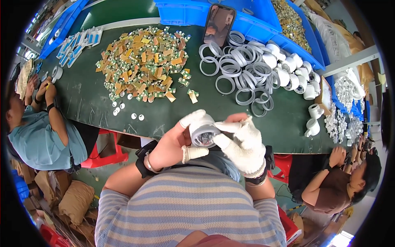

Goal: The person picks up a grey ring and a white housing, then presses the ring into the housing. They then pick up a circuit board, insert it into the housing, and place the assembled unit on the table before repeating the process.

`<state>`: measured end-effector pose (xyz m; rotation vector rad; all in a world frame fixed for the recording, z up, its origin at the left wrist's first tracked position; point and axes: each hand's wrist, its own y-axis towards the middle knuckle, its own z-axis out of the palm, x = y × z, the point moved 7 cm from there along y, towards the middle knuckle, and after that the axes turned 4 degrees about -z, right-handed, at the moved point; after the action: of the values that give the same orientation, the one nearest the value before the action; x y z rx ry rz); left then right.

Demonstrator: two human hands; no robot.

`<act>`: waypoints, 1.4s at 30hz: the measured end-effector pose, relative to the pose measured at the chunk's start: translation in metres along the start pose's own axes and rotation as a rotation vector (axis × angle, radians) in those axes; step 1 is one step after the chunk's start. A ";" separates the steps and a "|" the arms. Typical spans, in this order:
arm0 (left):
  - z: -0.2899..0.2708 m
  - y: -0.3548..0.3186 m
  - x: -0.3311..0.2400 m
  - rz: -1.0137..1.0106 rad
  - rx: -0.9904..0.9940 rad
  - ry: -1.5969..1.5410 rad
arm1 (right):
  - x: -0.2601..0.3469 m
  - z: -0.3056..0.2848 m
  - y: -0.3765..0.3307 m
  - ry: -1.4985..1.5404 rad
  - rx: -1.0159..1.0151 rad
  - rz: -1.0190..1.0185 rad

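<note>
Close in front of my body, at the table's near edge, I hold a white round plastic housing (pixel 201 122) with a grey ring (pixel 195 138) around its open end. Inside the opening, something shiny shows, too small to make out. My left hand (pixel 172 142), with white covers on thumb and forefinger, wraps the housing from the left. On the right side my right hand (pixel 245 145), in a white knit glove, has its thumb and fingers closed on the rim. Beyond them lie a pile of loose grey rings (pixel 245 94) and several white housings (pixel 281 76).
A heap of small circuit boards (pixel 144 64) covers the table's (pixel 164 117) middle left, with small white discs (pixel 133 116) nearby. A phone (pixel 219 24) leans against a blue bin (pixel 177 13). Co-workers sit left (pixel 41 136) and right (pixel 335 187).
</note>
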<state>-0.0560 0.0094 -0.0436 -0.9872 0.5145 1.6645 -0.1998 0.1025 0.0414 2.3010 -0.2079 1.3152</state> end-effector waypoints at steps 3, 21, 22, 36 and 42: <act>0.007 0.002 -0.002 0.075 0.004 0.270 | -0.024 0.009 -0.007 0.124 -0.059 0.056; -0.019 0.068 -0.071 0.519 -0.087 2.003 | -0.067 -0.042 0.013 -0.677 -0.126 -0.022; -0.021 0.075 -0.069 0.520 -0.068 1.981 | -0.053 -0.041 0.020 -0.695 -0.201 -0.078; -0.023 0.028 -0.047 -0.038 -0.192 0.627 | -0.024 -0.006 -0.042 -0.738 -0.104 -0.203; -0.007 0.019 -0.012 -0.095 -0.141 0.430 | -0.020 -0.012 -0.009 -0.080 0.003 -0.132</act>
<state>-0.0707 -0.0091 -0.0404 -1.4646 0.6262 1.4196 -0.2163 0.1142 0.0267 2.3292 -0.0789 1.1606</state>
